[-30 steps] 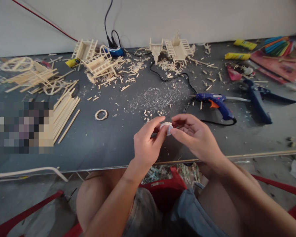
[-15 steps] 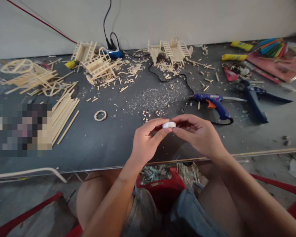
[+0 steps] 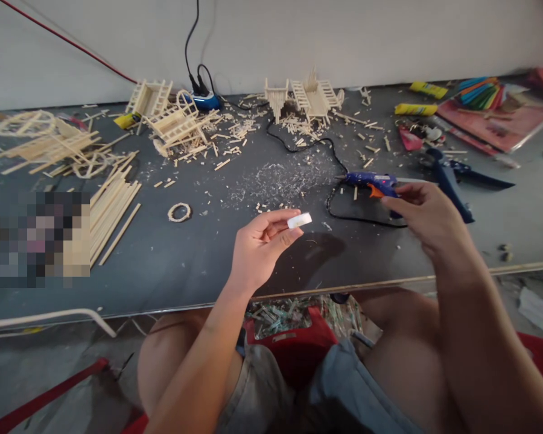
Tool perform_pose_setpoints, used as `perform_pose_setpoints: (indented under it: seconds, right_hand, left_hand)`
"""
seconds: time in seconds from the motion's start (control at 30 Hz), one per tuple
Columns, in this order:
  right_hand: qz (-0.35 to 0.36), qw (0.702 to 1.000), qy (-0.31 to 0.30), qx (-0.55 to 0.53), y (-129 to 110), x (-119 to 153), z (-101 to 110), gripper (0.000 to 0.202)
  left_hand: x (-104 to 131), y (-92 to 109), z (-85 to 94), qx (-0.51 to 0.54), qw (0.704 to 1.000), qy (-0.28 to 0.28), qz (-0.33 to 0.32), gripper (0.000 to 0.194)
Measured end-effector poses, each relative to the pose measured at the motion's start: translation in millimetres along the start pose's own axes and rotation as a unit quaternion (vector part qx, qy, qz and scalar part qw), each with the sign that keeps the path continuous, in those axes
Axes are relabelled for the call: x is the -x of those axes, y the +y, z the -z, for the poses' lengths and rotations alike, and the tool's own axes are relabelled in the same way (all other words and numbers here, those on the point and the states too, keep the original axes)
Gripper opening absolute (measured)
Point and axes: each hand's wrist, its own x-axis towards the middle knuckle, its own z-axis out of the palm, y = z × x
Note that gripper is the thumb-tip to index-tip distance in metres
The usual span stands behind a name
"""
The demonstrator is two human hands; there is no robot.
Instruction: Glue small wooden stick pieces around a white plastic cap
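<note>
A small white ring-like piece (image 3: 299, 220) is pinched between the thumb and fingers of my left hand (image 3: 263, 244), above the table near its front edge. My right hand (image 3: 423, 214) is at the handle of the blue glue gun (image 3: 366, 179), which lies on the table with its orange trigger showing and its nozzle pointing left. The thumb and fingers are a little apart around the handle's upper end; whether they grip it is hard to tell. A clear glue stick sticks out from the gun's rear, partly behind my right hand.
Wooden stick models (image 3: 176, 123) and scraps line the back. Loose sticks (image 3: 115, 217) and a small wooden ring (image 3: 179, 212) lie left. Blue pliers-like tool (image 3: 447, 181), yellow glue tubes (image 3: 415, 109) and coloured sticks (image 3: 479, 93) are at right. A black cord (image 3: 366, 220) loops near the gun.
My right hand has let go of the white piece and moved right to the glue gun. My left hand still holds the piece, now tilted.
</note>
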Motion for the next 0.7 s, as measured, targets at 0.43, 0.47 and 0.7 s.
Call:
perform_pose_setpoints:
  seconds: [0.43, 0.47, 0.7]
  right_hand:
    - [-0.158, 0.957, -0.144, -0.197, -8.3, 0.6, 17.3, 0.039]
    - [-0.157, 0.948, -0.162, -0.222, -9.1, 2.3, 18.1, 0.036]
    - [-0.198, 0.872, -0.236, -0.379, -15.5, 14.4, 23.5, 0.034]
  left_hand:
    - [-0.6, 2.9, 8.5, -0.160, 0.978, -0.077, 0.111, 0.020]
    - [0.2, 2.0, 9.4, -0.158, 0.976, -0.087, 0.118, 0.020]
    - [3.5, -2.6, 14.1, -0.164, 0.972, -0.102, 0.135, 0.020]
